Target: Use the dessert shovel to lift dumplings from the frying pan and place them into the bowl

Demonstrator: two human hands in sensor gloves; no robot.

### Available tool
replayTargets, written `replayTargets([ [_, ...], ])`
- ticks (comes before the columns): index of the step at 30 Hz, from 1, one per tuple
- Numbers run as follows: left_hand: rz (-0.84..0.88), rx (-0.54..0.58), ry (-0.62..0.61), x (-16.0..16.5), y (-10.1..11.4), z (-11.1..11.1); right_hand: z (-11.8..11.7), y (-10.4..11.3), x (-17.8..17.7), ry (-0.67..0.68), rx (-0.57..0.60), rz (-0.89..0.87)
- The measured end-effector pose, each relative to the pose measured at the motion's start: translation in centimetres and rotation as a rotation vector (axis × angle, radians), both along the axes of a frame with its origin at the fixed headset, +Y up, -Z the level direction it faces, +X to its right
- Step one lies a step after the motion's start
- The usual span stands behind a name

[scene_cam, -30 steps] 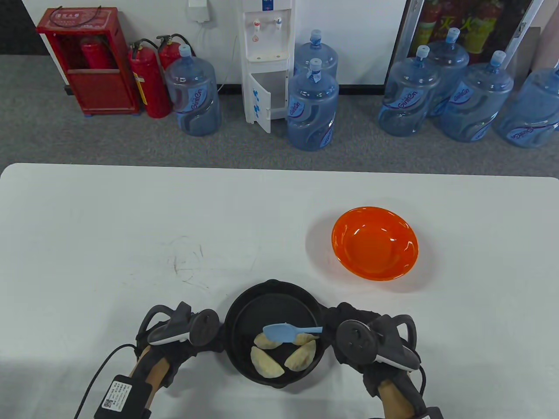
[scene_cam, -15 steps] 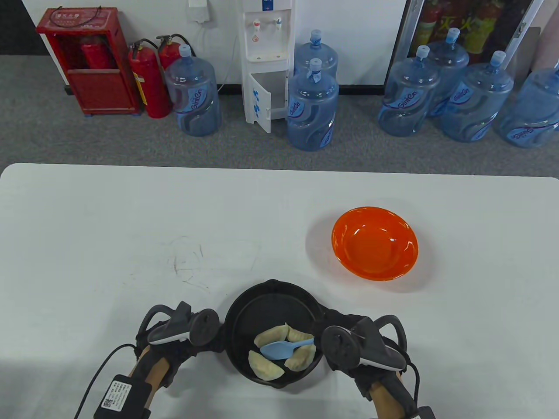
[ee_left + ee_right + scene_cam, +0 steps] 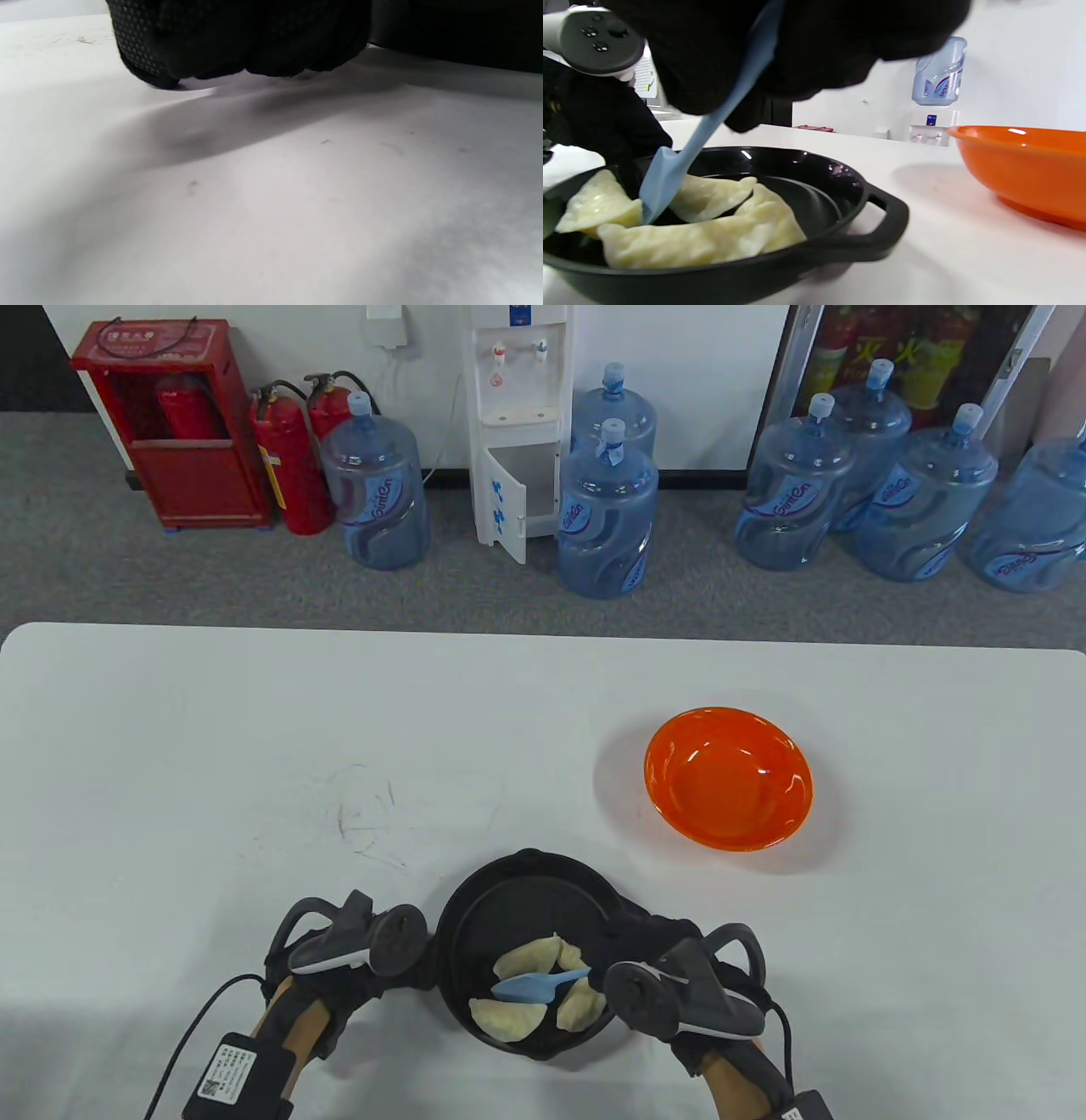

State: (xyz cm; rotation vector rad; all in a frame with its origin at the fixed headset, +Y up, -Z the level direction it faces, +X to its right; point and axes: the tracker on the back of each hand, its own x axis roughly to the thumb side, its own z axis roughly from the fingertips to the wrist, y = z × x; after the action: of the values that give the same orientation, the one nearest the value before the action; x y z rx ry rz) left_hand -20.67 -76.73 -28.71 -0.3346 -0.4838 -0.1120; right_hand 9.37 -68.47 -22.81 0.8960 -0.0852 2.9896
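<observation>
A black frying pan sits near the table's front edge and holds several pale dumplings. My right hand grips the handle of the light blue dessert shovel at the pan's right rim. In the right wrist view the shovel slants down, its tip between two dumplings on the pan floor. My left hand lies against the pan's left side. Its fingers are curled on the table, with nothing seen in them. The orange bowl stands empty, far right of the pan.
The white table stretches wide to the left and behind the pan. The bowl is a short way right of the pan's side handle. Water bottles, a dispenser and fire extinguishers stand on the floor beyond.
My right hand has moved left and nearer, bringing the shovel from above the far dumplings down among the near ones. The near-left dumpling has slid slightly left. The left hand stays put.
</observation>
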Motion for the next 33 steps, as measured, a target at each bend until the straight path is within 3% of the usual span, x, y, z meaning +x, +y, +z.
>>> replayTargets([
  [17,-0.011,-0.008,0.008,0.1,0.0,0.0,-3.2,-4.0,2.0,-0.043,-0.442,-0.209],
  [33,-0.029,-0.017,0.014,0.1,0.0,0.0,-5.1,-5.2,5.4,-0.070,-0.628,-0.496],
])
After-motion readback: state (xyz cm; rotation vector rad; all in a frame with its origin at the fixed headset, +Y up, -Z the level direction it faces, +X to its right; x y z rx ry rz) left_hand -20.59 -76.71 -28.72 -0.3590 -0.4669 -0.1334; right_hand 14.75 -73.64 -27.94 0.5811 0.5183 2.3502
